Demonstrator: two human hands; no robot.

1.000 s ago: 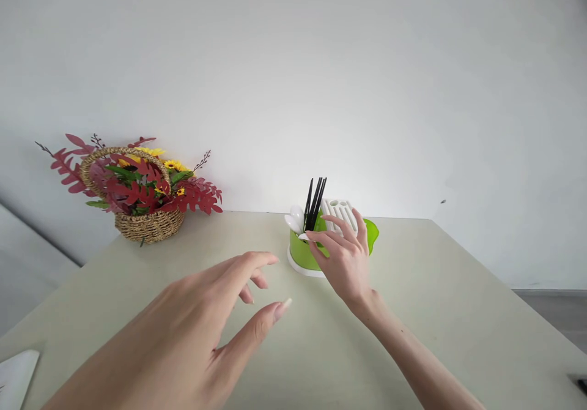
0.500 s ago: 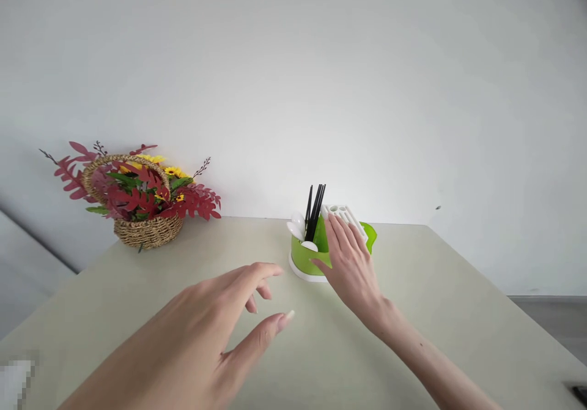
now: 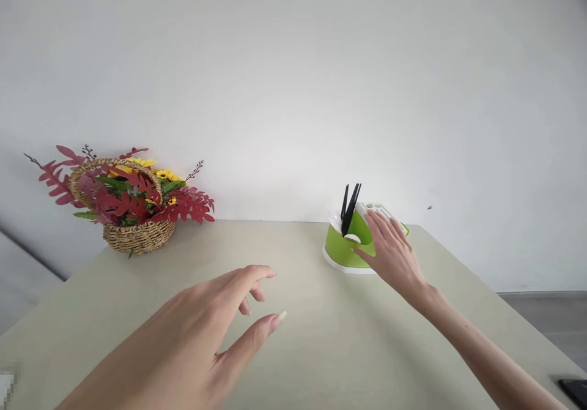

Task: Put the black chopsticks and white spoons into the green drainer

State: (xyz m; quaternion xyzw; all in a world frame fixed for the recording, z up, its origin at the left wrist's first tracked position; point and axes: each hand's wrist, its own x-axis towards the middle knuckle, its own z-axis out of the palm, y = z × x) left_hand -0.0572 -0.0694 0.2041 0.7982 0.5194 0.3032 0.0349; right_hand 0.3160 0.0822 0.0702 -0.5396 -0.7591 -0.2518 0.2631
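Utensil caddy (image 3: pixel 342 252): smooth green plastic wall, rounded left end, white base rim, standing on the table (image 3: pixel 293 342). Everything below is placed off the caddy.

Inside it, left part: a bunch of thin black chopsticks (image 3: pixel 350 209), upright with a slight lean, plus glossy white spoons (image 3: pixel 336 221) at the left end. A smooth white rounded piece (image 3: pixel 352 238) sits at the caddy's front lip, too small to identify. Right part: white slotted rack (image 3: pixel 376 206), tilted, round holes along the top.

Right hand (image 3: pixel 391 248): over the caddy's right part, fingers straight and near together, thumb spread out to the front wall. Fingertips lie on the rack. Can't tell if it grips or only presses; the hand covers that side.

Left hand (image 3: pixel 220 312): left of the caddy and nearer the camera, well apart. Half spread, fingers gently bent, clear gap to the thumb, holding nothing.

Woven basket (image 3: pixel 140 237): well left of the caddy, coarse tan weave, arched braided handle. Filled with lobed dark-red leaves (image 3: pixel 132 205) and yellow sunflower-like blooms (image 3: pixel 166 175).

Behind the caddy: matte pale wall (image 3: pixel 293 92). Far right of it and nearer the camera: flat black object (image 3: pixel 573 390), cut by the frame.
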